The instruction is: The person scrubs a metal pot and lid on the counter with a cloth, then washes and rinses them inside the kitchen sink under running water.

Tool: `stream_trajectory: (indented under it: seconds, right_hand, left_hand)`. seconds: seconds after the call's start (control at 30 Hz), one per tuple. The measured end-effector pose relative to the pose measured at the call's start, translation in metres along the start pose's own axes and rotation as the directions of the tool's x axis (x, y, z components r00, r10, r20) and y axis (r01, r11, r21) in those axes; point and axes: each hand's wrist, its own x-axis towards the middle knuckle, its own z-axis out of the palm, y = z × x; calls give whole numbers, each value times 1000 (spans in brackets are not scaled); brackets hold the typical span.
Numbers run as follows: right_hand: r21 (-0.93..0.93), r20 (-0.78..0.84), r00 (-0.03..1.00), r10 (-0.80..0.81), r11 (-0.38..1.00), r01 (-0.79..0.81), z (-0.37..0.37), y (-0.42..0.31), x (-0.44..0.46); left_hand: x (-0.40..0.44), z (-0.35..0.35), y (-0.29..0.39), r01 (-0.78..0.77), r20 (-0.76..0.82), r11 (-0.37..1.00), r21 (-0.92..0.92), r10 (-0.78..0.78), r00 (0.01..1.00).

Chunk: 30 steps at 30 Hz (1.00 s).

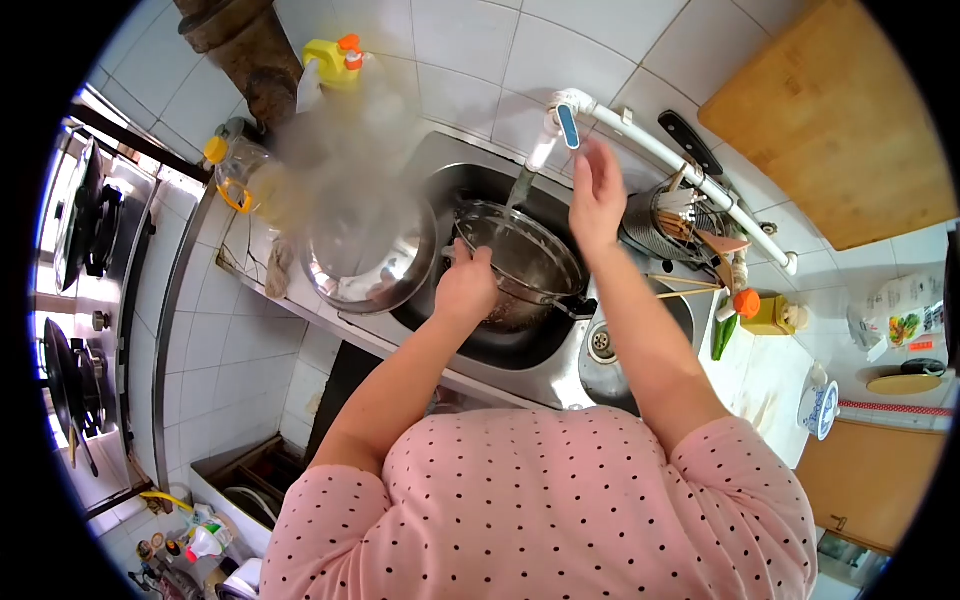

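A metal pot (535, 262) with side handles sits tilted in the sink's large basin (432, 330). Water runs into it from the white faucet (545, 150). My left hand (467, 287) is closed on the pot's left rim or handle; the exact grip is partly hidden. Just below the blue-topped faucet lever (568, 126), my right hand (598, 195) is raised with fingers extended and nothing in it. Whether its fingertips touch the lever, I cannot tell. Left of the basin stands a shiny steel bowl (400, 278), partly veiled by steam.
A wire utensil holder (643, 222) with chopsticks is right of the sink. A knife (690, 142) and cutting board (850, 120) are by the wall. An oil bottle (240, 165) and yellow jug (332, 65) stand behind the steam. The stove (100, 322) is far left.
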Motion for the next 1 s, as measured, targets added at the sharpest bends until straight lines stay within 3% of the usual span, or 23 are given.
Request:
stream_trajectory:
  seconds: [0.03, 0.07, 0.1, 0.13, 0.2, 0.3, 0.4, 0.43, 0.53, 0.57, 0.67, 0.77, 0.87, 0.9, 0.93, 0.97, 1.0]
  right_hand:
    - [212, -69, 981, 184, 963, -166, 5, 43, -19]
    - [331, 117, 864, 489, 801, -499, 6, 65, -36]
    - [407, 268, 672, 691, 551, -729, 12, 79, -47]
    - [511, 395, 514, 762, 283, -812, 25, 84, -48]
    - [529, 399, 347, 848, 96, -843, 52, 90, -43]
    - [506, 550, 295, 781, -30, -862, 70, 129, -42]
    - [626, 635, 375, 675, -165, -762, 78, 121, -39]
    - [583, 686, 303, 662, -252, -772, 81, 125, -32]
    - [670, 518, 242, 820, -213, -712, 98, 110, -23]
    - [611, 595, 379, 709, -93, -787, 91, 117, -26]
    - [401, 603, 319, 731, 68, -914, 74, 111, -22]
    - [304, 784, 203, 587, -77, -950, 52, 108, -21]
    - [294, 596, 222, 772, 47, -955, 51, 106, -38]
    - [146, 674, 240, 699, 192, -970, 43, 115, -42]
    - [-111, 664, 303, 684, 491, -864, 35, 101, -41]
    - [-356, 670, 358, 651, 704, -614, 26, 75, -40]
    - [-547, 690, 396, 607, 794, -265, 17, 59, -42]
  left_hand:
    - [3, 1, 1, -2, -5, 1000, 19, 2, 1000]
    - [5, 1, 2, -3, 7, 999, 40, 2, 1000]
    - [5, -1, 4, -3, 21, 998, 62, 2, 1000]
    - [6, -2, 5, -1, 35, 996, 85, -2, 999]
    - [9, -1, 8, -1, 41, 995, 100, -4, 999]
    - [14, 2, 8, -10, 10, 992, 128, 8, 1000]
    - [17, 4, 7, -40, -31, 988, 148, 45, 999]
    - [19, 4, 7, -39, -29, 988, 148, 44, 999]
    - [22, 6, 8, -35, -37, 987, 154, 42, 998]
    - [23, 6, 8, -36, -42, 987, 158, 43, 998]
    - [24, 7, 7, -43, -69, 988, 145, 53, 996]
    - [24, 3, 8, -49, -38, 988, 144, 55, 998]
    - [25, 1, 8, -39, 6, 987, 156, 39, 999]
    - [25, 1, 8, -42, 17, 986, 160, 40, 999]
    - [25, 0, 8, -45, 27, 985, 165, 41, 999]
    - [25, -1, 7, -47, 36, 984, 170, 41, 999]
    - [26, -3, 7, -38, 63, 988, 150, 28, 998]
